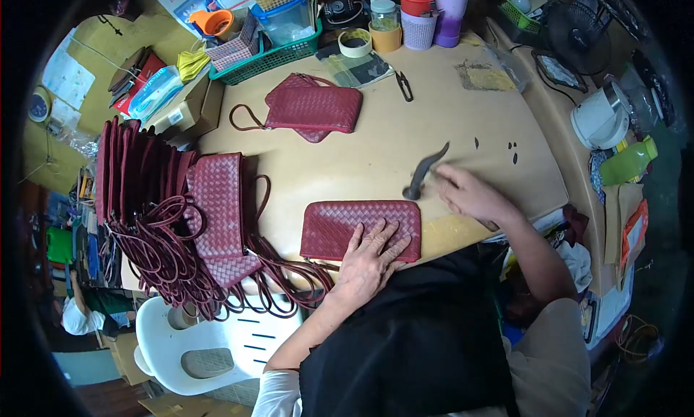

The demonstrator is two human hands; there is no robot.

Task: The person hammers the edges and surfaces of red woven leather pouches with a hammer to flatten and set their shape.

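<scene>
A maroon woven wallet point(325, 225) lies flat near the front edge of the table. My left hand point(369, 254) rests on it with fingers spread and palm down. My right hand point(463, 193) is closed round the handle of a hammer point(425, 173), just right of the wallet's upper corner. The hammer's dark head, with a round face and a curved claw, points left, and most of the handle is hidden by the hand. Farther back, two more maroon wallets point(314, 108) with a wrist strap lie one over the other.
A thick stack of maroon wallets point(144, 171) with dangling straps fills the table's left side, above a white plastic chair point(163, 345). Snips point(403, 87), a tape roll point(355, 43) and a green basket point(267, 61) stand toward the back. Small dark scraps point(514, 157) lie at right.
</scene>
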